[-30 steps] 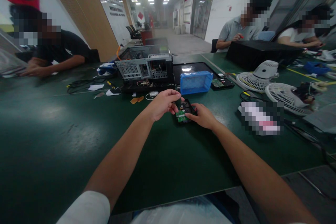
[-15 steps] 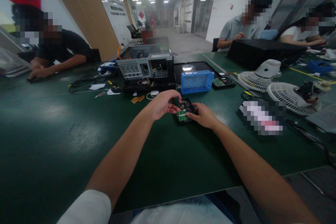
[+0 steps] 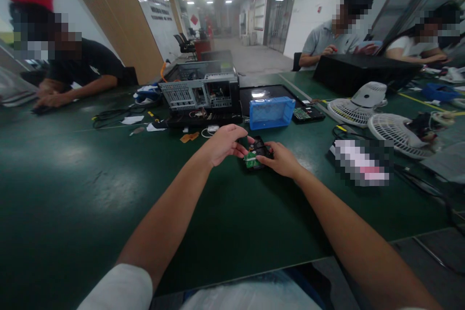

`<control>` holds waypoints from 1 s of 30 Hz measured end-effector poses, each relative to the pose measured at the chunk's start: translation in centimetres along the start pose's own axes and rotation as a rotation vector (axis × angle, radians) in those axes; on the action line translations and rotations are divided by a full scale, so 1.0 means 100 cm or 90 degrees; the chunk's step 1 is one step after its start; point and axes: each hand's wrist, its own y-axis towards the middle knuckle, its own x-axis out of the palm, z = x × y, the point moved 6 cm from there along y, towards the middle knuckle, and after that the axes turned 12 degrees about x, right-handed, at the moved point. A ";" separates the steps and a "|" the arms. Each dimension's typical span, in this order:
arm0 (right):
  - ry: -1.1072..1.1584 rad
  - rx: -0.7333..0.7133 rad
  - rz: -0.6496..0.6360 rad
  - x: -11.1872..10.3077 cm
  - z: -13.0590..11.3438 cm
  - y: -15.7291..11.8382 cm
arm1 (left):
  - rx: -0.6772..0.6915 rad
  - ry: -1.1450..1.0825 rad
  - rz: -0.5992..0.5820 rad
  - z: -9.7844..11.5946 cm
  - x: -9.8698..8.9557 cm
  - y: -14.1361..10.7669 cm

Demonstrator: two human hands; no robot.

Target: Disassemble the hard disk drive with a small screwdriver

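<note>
A small black plastic casing (image 3: pixel 259 145) lies on the green table in front of me, with a green circuit board (image 3: pixel 251 160) at its near left part. My right hand (image 3: pixel 280 159) grips the casing's right side, thumb over the near edge and fingers at the far rim. My left hand (image 3: pixel 229 146) is curled at the left, its lower fingertips pinching the board's far left corner. The index finger arches above the casing. Part of the casing's left side is hidden behind the left fingers.
Beyond the casing stand a blue plastic bin (image 3: pixel 271 113) and an opened computer case (image 3: pixel 199 92). A black part with a circuit board (image 3: pixel 308 114) lies behind right. White fan parts (image 3: pixel 358 106) and a blurred-out item (image 3: pixel 359 162) are at right. Co-workers sit across the table.
My left index fingertip has moved slightly right over the casing. The right hand keeps its grip, and the view has shifted a little.
</note>
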 end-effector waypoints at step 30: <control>-0.010 0.004 0.002 0.000 -0.001 0.000 | -0.008 -0.056 -0.060 0.003 0.005 -0.001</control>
